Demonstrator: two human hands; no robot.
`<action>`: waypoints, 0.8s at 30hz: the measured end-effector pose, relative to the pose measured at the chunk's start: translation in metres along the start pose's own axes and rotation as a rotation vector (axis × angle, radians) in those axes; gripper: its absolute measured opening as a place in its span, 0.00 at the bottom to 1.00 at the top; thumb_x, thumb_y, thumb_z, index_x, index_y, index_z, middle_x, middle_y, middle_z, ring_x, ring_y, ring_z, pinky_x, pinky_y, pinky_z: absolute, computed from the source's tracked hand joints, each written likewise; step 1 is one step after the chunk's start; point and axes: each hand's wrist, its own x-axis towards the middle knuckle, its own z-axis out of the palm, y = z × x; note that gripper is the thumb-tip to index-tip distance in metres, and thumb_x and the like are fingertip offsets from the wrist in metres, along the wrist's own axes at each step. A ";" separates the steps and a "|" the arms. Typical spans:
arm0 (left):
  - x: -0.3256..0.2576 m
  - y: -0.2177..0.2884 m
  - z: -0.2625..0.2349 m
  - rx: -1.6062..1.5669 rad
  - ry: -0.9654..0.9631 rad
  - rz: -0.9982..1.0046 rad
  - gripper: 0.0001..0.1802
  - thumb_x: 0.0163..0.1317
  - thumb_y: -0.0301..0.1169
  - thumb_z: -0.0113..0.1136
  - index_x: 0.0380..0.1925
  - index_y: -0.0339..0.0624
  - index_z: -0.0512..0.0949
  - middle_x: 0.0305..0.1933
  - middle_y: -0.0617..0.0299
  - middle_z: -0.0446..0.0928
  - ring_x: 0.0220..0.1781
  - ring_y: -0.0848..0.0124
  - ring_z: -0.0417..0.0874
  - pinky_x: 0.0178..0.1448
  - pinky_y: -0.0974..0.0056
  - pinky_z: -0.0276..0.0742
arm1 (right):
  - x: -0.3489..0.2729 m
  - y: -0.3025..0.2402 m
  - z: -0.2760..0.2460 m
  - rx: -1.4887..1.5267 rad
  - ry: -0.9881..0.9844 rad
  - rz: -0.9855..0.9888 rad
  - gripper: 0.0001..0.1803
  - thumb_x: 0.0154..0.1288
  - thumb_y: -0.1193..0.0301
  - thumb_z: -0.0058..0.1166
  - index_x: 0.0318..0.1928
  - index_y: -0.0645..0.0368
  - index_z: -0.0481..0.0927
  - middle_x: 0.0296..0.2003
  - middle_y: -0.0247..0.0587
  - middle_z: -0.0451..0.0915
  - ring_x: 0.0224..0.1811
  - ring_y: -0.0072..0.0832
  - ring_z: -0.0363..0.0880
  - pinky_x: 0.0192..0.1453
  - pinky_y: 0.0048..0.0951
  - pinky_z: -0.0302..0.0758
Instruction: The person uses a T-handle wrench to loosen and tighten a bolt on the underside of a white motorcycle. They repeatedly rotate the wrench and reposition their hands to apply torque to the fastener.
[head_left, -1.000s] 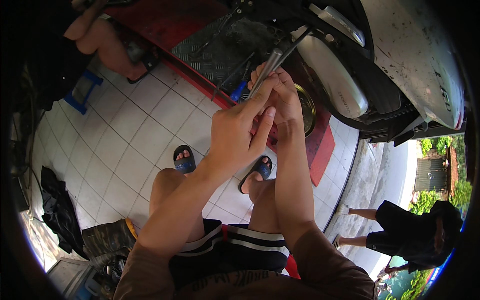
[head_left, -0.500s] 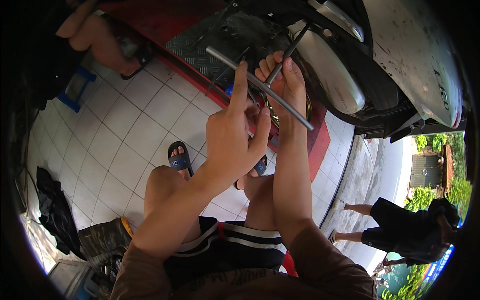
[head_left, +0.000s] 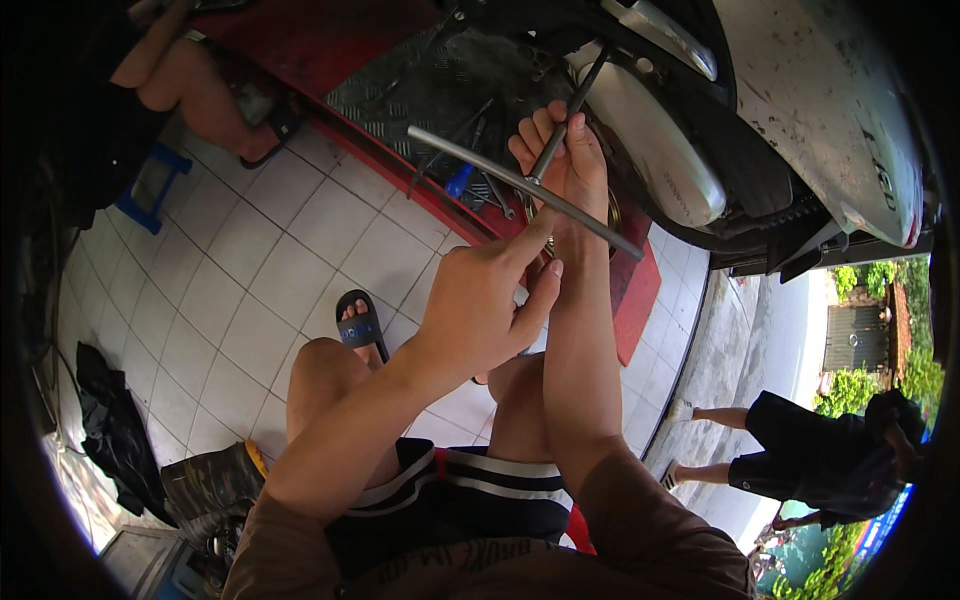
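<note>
The right hand (head_left: 577,172) is wrapped around the T-handle wrench (head_left: 526,186), whose far end reaches the motorbike (head_left: 655,140); whether it fits over a bolt is hidden. The left hand (head_left: 485,295), index finger and thumb spread, is near the crossbar, contact unclear. Work seems underway; nothing removed shows.

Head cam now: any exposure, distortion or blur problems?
Head view, right: sunlit pavement washes out to white; head view, upper left: co-worker's dark clothing merges with shadow; head view, right of centre: tiled floor edge curves with the fisheye; head view, centre: T-handle wrench in right hand looks reasonably sharp.
</note>
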 end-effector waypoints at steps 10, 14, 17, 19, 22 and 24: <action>0.002 0.003 -0.003 -0.021 0.026 -0.066 0.36 0.60 0.25 0.59 0.69 0.35 0.62 0.20 0.63 0.77 0.13 0.78 0.67 0.20 0.72 0.61 | 0.001 -0.002 0.000 0.018 0.066 -0.010 0.15 0.73 0.60 0.51 0.42 0.61 0.75 0.23 0.26 0.59 0.28 0.20 0.55 0.36 0.25 0.58; 0.008 0.010 -0.001 -0.037 0.211 -0.183 0.28 0.61 0.26 0.58 0.63 0.37 0.72 0.19 0.63 0.76 0.13 0.77 0.67 0.20 0.71 0.62 | -0.001 -0.004 0.002 0.001 0.094 -0.034 0.14 0.74 0.61 0.50 0.44 0.61 0.75 0.24 0.26 0.60 0.28 0.20 0.56 0.36 0.25 0.58; 0.000 -0.003 -0.002 0.052 0.006 -0.189 0.25 0.61 0.26 0.58 0.60 0.39 0.75 0.18 0.63 0.75 0.11 0.76 0.65 0.20 0.70 0.61 | 0.001 -0.004 0.003 0.017 0.103 -0.019 0.14 0.74 0.61 0.51 0.44 0.62 0.75 0.24 0.27 0.60 0.28 0.20 0.56 0.35 0.26 0.58; 0.003 0.002 -0.001 0.042 0.024 0.033 0.27 0.60 0.26 0.59 0.61 0.39 0.74 0.18 0.63 0.75 0.11 0.76 0.65 0.20 0.69 0.61 | 0.001 -0.003 -0.006 0.036 0.060 -0.009 0.14 0.74 0.62 0.50 0.44 0.62 0.74 0.24 0.27 0.60 0.28 0.20 0.56 0.35 0.26 0.58; 0.005 0.009 -0.001 0.040 0.165 -0.011 0.32 0.59 0.26 0.60 0.66 0.39 0.69 0.18 0.63 0.74 0.13 0.76 0.67 0.20 0.69 0.62 | -0.001 -0.001 -0.004 0.017 0.100 -0.001 0.12 0.75 0.64 0.49 0.43 0.61 0.74 0.23 0.26 0.59 0.28 0.20 0.57 0.36 0.26 0.60; 0.008 0.001 -0.001 0.096 0.297 -0.103 0.34 0.59 0.26 0.61 0.67 0.39 0.67 0.17 0.64 0.74 0.12 0.76 0.66 0.20 0.70 0.62 | -0.002 -0.001 -0.001 0.007 0.150 0.010 0.11 0.75 0.65 0.49 0.44 0.61 0.74 0.23 0.26 0.59 0.28 0.20 0.58 0.37 0.26 0.61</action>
